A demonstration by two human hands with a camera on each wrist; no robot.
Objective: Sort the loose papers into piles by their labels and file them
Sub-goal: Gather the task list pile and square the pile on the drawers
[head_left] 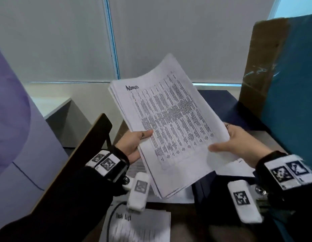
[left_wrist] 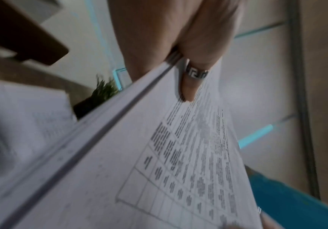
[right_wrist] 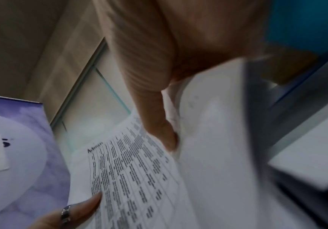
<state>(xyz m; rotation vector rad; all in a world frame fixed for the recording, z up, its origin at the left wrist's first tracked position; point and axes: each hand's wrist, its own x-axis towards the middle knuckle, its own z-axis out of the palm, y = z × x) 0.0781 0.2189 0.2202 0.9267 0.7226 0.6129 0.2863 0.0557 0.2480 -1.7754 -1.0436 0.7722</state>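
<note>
A stack of printed papers (head_left: 169,123), its top sheet hand-labelled "Admin", hangs tilted in the air above the desk. My left hand (head_left: 134,145) pinches its left edge, thumb on top and fingers hidden beneath. My right hand (head_left: 239,145) grips the right edge in the same way. The left wrist view shows the ringed thumb (left_wrist: 192,77) pressed on the papers (left_wrist: 159,170). In the right wrist view the right thumb (right_wrist: 159,124) lies on the stack (right_wrist: 139,178). Another labelled sheet (head_left: 137,226) lies on the desk below, and more sheets (head_left: 235,168) lie under the right hand.
A purple box (head_left: 15,119) stands at the left and a teal and brown cardboard box (head_left: 282,75) at the right. A dark blue folder (head_left: 221,102) lies at the back right. A dark wooden edge (head_left: 73,158) runs along the left arm. Window blinds close off the back.
</note>
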